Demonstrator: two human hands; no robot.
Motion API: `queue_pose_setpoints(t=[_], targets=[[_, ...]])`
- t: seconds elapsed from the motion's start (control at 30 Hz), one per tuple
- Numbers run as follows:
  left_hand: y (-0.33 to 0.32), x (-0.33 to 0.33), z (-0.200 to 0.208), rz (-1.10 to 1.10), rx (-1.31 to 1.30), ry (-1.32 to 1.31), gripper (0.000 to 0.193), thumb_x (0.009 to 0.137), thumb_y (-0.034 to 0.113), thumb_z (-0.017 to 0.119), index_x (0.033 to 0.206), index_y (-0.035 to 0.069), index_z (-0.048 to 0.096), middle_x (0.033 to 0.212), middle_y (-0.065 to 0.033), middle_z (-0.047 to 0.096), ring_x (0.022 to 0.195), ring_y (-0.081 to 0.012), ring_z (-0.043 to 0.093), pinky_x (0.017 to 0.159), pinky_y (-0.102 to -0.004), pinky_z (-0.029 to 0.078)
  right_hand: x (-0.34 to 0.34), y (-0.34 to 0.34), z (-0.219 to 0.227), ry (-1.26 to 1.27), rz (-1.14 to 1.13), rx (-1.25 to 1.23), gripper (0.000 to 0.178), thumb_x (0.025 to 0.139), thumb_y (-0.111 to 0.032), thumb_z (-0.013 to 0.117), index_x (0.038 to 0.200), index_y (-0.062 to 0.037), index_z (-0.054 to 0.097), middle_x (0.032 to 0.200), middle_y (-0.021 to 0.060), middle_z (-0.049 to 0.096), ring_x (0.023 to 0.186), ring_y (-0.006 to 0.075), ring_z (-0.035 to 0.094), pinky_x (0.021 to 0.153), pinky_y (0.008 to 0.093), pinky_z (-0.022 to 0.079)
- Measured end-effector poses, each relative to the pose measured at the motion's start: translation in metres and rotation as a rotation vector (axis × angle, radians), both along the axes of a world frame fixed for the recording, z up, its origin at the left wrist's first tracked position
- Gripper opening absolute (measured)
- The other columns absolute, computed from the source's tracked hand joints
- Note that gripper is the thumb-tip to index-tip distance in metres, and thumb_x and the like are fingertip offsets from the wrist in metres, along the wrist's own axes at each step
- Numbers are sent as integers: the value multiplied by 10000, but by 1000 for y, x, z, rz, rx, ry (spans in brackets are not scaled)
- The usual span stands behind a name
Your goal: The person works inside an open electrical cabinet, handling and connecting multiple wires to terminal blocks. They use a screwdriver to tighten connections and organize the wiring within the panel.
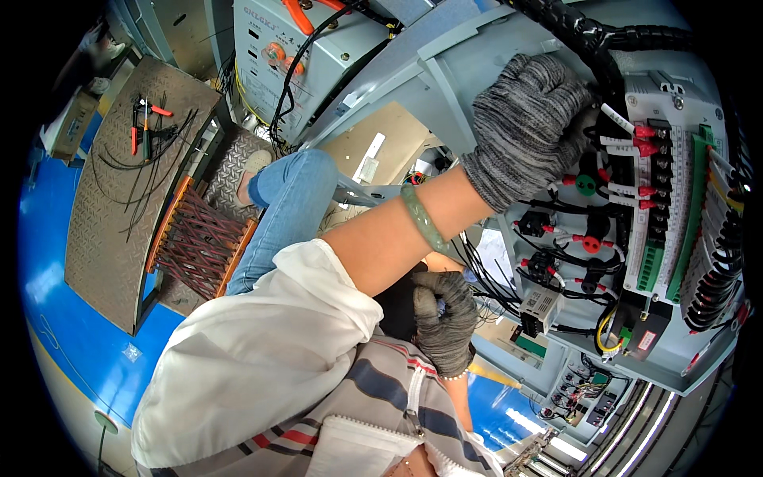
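The gloved left hand (pixel 528 119), fingers bent, is positioned just beside white-sleeved, red-lugged wires (pixel 624 147) on a black terminal strip (pixel 660 187); its fingertips are hidden. The gloved right hand (pixel 447 318) is located below the left forearm, fingers curled, contents not visible. Red-handled pliers (pixel 133 141) rest on the brown patterned desk (pixel 103 230), at left.

Bright light fills the scene, throwing whitish glare on the blue floor (pixel 44 238). The grey gloves (pixel 524 127) look crisp, while the upper-left background is soft and dim. Fisheye distortion bends straight edges near the dark, rounded rim.
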State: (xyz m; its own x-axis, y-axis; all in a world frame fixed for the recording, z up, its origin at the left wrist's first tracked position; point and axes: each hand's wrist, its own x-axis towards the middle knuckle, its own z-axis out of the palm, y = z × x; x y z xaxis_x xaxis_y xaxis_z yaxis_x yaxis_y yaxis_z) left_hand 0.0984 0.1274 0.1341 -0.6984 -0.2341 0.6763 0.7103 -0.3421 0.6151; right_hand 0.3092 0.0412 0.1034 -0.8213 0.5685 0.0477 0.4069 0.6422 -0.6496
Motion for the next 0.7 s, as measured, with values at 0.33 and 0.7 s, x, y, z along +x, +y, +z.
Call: queue_pose_setpoints(t=[0.33,0.7], targets=[[7,-4,-5,64,-26,18,197,673,205,743,856,143,704,818,-33,624,776,-253,594,628,-378,498,-2,2,0,-82,34,-50,156,837,-104,670,969,-23,688,835,139,637,798,303,627,748,376,493],[7,-6,-5,66,27,46,190,675,186,747,854,140,706,787,-35,626,744,-246,605,594,-367,493,-5,1,-2,-90,24,-75,158,830,-82,665,975,-21,684,864,141,645,818,313,621,762,377,491]])
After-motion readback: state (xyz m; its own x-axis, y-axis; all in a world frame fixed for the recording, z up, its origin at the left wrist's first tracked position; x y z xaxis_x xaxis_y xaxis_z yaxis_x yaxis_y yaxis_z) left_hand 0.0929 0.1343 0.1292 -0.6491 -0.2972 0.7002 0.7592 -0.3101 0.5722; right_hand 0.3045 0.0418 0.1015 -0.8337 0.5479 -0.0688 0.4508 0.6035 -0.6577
